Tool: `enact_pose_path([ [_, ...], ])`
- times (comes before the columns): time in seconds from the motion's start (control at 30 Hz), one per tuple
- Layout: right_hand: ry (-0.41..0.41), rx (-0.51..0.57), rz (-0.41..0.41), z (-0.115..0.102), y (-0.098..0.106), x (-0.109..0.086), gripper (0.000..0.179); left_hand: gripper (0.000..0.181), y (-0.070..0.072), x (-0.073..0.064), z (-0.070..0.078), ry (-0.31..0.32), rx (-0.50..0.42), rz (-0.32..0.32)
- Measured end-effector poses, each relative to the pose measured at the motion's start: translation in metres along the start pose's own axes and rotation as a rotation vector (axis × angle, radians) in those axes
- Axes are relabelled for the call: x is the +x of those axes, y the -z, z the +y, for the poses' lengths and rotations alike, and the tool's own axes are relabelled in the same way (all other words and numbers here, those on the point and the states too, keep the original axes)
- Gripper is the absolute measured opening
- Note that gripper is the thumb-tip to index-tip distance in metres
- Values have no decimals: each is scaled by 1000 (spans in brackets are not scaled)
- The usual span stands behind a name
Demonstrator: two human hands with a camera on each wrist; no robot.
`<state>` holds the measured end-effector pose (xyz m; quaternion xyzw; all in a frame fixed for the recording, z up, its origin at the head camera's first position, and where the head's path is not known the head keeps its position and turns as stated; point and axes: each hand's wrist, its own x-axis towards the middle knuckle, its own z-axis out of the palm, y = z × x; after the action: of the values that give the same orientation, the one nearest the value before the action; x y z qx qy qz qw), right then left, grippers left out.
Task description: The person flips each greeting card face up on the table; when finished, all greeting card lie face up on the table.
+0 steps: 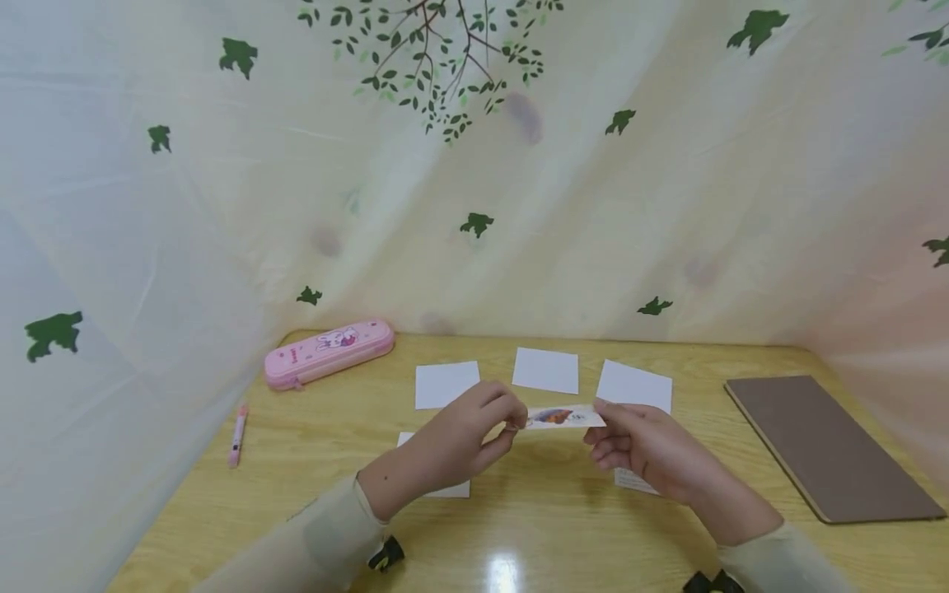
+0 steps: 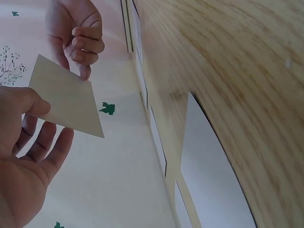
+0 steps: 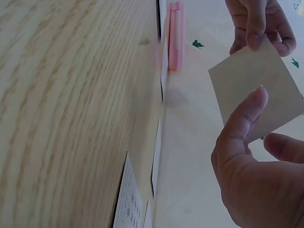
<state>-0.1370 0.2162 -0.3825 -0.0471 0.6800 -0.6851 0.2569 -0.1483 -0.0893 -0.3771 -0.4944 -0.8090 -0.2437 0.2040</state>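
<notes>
Between the two hands a card point(image 1: 558, 417) is held above the table, with a small orange-and-dark picture on its upper face. The left hand point(image 1: 463, 432) pinches its left end between thumb and fingers. At the right end, the right hand point(image 1: 656, 449) grips it with the thumb on top and fingers beneath. Both wrist views show the card's plain pale underside point(image 2: 66, 95). Below the hands lie white cards, one point(image 1: 448, 490) partly hidden by the left hand. Another card point(image 3: 128, 202), with lines of print, is partly covered by the right hand in the head view.
Three more white cards form a row behind the hands: left point(image 1: 445, 384), middle point(image 1: 545, 371) and right point(image 1: 634, 385). A pink pencil case point(image 1: 329, 354) and a pink pen point(image 1: 238, 436) lie at left. A brown notebook point(image 1: 830, 449) lies at right. A leaf-patterned curtain point(image 1: 415, 247) encloses the table.
</notes>
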Motion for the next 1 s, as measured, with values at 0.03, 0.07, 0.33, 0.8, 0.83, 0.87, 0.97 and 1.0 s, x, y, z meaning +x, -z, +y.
enact_pose_path([
  [0.03,-4,4,12,0,1,0,37,19,-1,0,0,-15,14,11],
  [0.07,-9,8,20,1,3,0,36,19,-1,0,-1,-32,25,22],
  [0.33,13,30,40,1,13,1,30,19,-8,3,-5,-129,61,67],
  [0.8,-23,-16,77,4,14,4,48,22,-14,-5,4,-52,72,-57],
  [0.83,-29,-14,79,2,14,5,51,22,-14,-5,4,-45,75,-62],
  [0.87,-33,-15,83,2,13,6,53,23,-14,-5,4,-40,80,-66],
  [0.97,-40,-20,91,-1,12,7,58,23,-13,-6,4,-28,98,-75],
  [1.0,-43,-17,93,-2,11,8,58,23,-14,-6,4,-26,103,-77],
])
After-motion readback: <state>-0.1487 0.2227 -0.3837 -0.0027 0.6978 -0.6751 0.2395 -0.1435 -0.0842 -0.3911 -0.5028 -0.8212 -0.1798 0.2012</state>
